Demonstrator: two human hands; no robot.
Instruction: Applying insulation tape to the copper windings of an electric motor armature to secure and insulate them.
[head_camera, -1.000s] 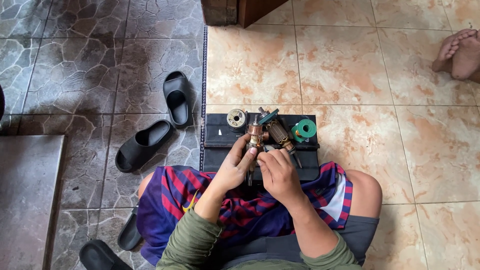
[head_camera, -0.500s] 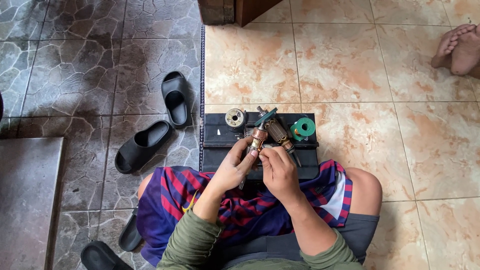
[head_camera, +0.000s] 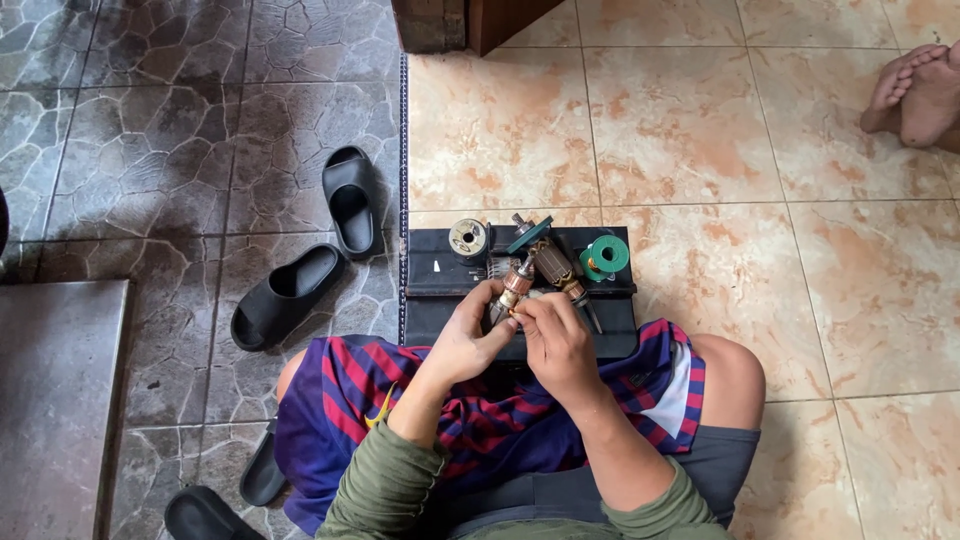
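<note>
Beige marble-look tiles (head_camera: 700, 130) fill the right of the frame, dark stone paving (head_camera: 150, 130) the left. Centre frame lies a black tool case (head_camera: 425, 290), with 2 black slippers (head_camera: 320, 245) to its left. Someone's bare feet (head_camera: 915, 90) show at the upper right. On the case sit a green spool (head_camera: 606, 256) and a grey spool (head_camera: 468, 238). At the centre, the left hand (head_camera: 465, 340) and right hand (head_camera: 555, 340) meet, fingertips pinching a small copper-wound motor armature (head_camera: 517, 285) just above the case.
</note>
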